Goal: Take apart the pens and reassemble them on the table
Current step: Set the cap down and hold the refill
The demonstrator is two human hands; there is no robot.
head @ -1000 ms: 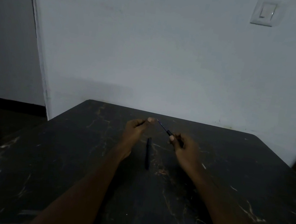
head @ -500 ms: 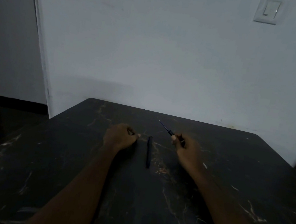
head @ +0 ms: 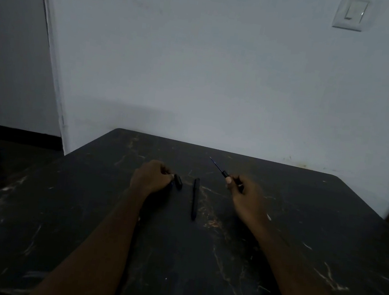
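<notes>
My right hand is raised a little above the dark table and grips a black pen part with a thin refill tip that points up and to the left. My left hand rests curled on the table. Its fingertips are on the end of a short black pen piece that lies on the surface. A whole black pen lies lengthwise between my hands, touched by neither. The room is dim, so small details of the parts are hard to make out.
The table is scratched and its far edge meets a white wall. A light switch sits high on the wall at the right. A doorway with dark floor opens to the left.
My left hand has come down from near the refill tip to the table on the left, and the short black piece now shows at its fingertips. My right hand has hardly moved.
</notes>
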